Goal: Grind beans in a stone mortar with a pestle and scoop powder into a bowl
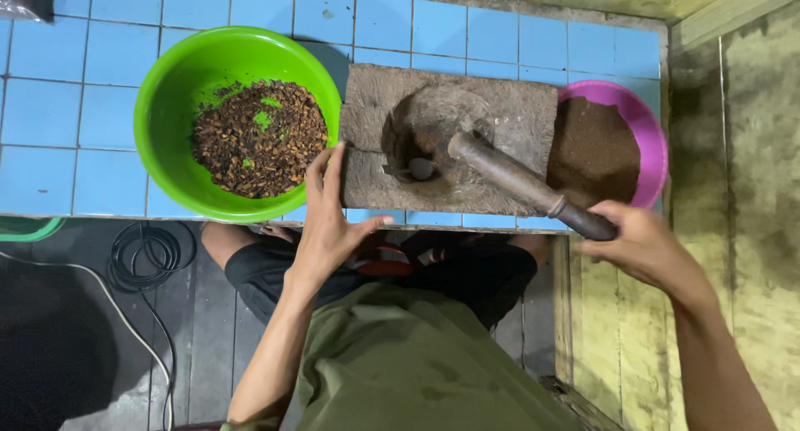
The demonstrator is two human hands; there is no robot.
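Right hand (642, 246) grip clasps pestle (521, 181) handle end.

Green bowl (237, 122) and pink bowl (612, 143) flanking the stone mortar (450, 139); open tiles (50, 106) far left.

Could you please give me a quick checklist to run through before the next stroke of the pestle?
1. Right hand grips the pestle handle: ok.
2. Pestle tip sits inside the stone mortar hollow: ok.
3. Left hand steadies the mortar's near edge, fingers outside the hollow: ok.
4. Green bowl of dark seeds stands beside the mortar: ok.
5. Pink bowl of ground powder rests fully on the counter: cannot tell.
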